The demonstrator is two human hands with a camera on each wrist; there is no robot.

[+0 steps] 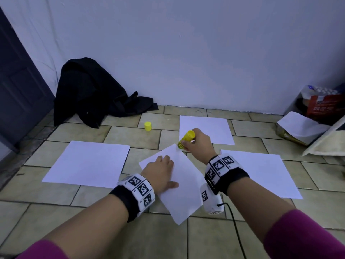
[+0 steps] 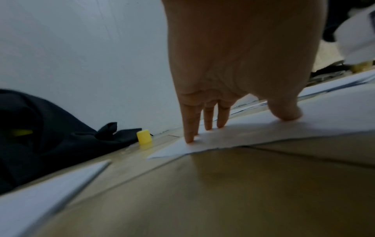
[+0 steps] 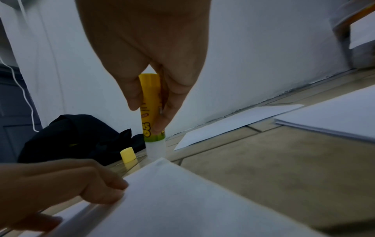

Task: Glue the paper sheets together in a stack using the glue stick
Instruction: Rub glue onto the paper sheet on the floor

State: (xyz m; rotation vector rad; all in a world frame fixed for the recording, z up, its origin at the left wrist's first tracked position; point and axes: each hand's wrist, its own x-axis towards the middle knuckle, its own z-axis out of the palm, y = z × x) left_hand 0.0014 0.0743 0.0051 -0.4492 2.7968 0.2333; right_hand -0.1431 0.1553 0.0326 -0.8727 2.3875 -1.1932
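Right hand (image 1: 197,142) pinches the uncapped glue stick (image 3: 152,109) at the middle sheet's (image 1: 180,186) far corner (actual tip contact is hidden), left hand (image 1: 158,171) pressing flat, fingers straight.

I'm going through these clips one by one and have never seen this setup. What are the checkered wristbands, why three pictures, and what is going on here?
No machine here: a person wears one camera on the head and one on each wrist; the checkered bands are on the wrists. The wide picture is the head view, and the two low ones look along each hand. On the tiled floor lie several white sheets. The left hand presses flat on the tilted middle sheet. The right hand grips an uncapped yellow glue stick, its tip at that sheet's far corner. The yellow cap stands apart near a black cloth.
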